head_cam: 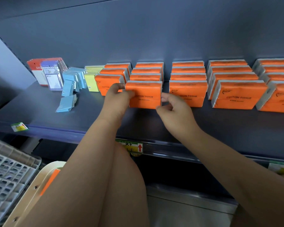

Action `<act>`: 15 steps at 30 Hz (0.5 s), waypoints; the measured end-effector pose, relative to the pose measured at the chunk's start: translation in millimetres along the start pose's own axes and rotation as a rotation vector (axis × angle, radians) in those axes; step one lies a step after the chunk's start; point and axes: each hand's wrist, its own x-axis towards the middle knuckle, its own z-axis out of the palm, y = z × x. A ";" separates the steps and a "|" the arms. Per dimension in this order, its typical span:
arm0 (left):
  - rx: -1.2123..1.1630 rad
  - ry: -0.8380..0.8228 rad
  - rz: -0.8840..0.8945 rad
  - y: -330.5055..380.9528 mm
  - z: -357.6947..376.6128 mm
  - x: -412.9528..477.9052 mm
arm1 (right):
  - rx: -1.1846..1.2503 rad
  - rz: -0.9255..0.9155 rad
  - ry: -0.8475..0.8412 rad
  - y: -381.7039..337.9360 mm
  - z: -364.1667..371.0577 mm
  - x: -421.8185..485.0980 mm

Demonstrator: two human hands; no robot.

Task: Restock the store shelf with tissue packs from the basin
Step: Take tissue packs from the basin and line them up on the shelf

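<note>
The tissue pack I'm working stands on its long edge at the front of the second column on the shelf. Its broad orange face is towards me and its long axis runs left to right. The face reads "COTTON TISSUE", with smaller print below that I can't make out.

My left hand has its grip clamped on the pack's upper left corner, thumb on the front. My right hand pinches the lower right edge with curled fingers.

Matching orange packs stand in columns on both sides, just beside it. Further left are yellow pads, blue packets and carded items marked "UNIVERSITY".

A price tag with a red arrow sits on the shelf lip. Lower left, the cream basin is beside a grey crate.
</note>
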 end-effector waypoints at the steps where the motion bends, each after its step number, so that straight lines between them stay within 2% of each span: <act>1: -0.014 -0.003 -0.037 0.9 -0.6 1.0 | -0.001 -0.005 -0.002 -1.5 1.6 0.8; 5: -0.062 -0.020 -0.124 0.5 -2.8 5.7 | 0.003 -0.007 -0.019 -5.5 6.9 1.9; 10: -0.075 -0.003 -0.153 -1.6 -6.9 8.4 | 0.044 -0.019 -0.048 -5.2 11.3 4.5; 15: -0.089 -0.069 -0.177 -3.0 -8.5 8.2 | 0.057 -0.017 -0.047 -0.7 20.2 7.7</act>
